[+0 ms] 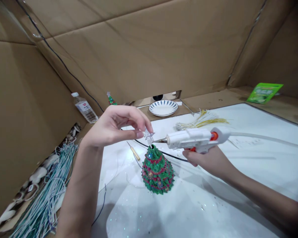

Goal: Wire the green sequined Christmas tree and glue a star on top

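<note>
A small green Christmas tree ornament (158, 172) with red garlands stands upright on the white work surface in front of me. Just above its top, my left hand (124, 124) pinches a clear star (149, 135) between thumb and fingers. My right hand (206, 158) grips a white hot glue gun (188, 139) with an orange trigger. Its metal nozzle points left and meets, or nearly meets, the lower part of the star; I cannot tell whether they touch. A glue stick (268, 137) runs out of the back of the gun.
To the left lie bundled teal and white wires (52, 188) and a water bottle (86, 108). A wooden-handled awl (134, 153) rests behind the tree. Farther back are a striped plate (163, 108), yellow and white wires (201, 120), another tree (111, 99) and a green packet (264, 92).
</note>
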`<action>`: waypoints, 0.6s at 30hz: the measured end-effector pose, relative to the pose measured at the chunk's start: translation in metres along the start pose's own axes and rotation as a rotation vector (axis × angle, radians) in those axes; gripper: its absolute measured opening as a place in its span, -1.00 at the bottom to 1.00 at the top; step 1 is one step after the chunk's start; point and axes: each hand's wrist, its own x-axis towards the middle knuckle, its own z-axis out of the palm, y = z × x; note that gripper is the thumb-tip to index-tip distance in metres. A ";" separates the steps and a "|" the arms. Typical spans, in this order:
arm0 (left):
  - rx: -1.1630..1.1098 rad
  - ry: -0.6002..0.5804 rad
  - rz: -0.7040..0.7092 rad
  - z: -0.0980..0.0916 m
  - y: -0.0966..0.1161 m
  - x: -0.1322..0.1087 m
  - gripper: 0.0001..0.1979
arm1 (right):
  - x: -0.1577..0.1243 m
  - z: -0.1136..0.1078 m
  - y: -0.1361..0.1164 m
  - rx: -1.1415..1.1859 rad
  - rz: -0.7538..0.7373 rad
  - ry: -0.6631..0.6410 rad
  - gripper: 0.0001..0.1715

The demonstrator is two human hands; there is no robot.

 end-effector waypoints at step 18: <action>0.152 0.088 -0.103 0.010 0.012 0.001 -0.89 | 0.001 0.000 -0.001 -0.020 -0.032 -0.029 -0.74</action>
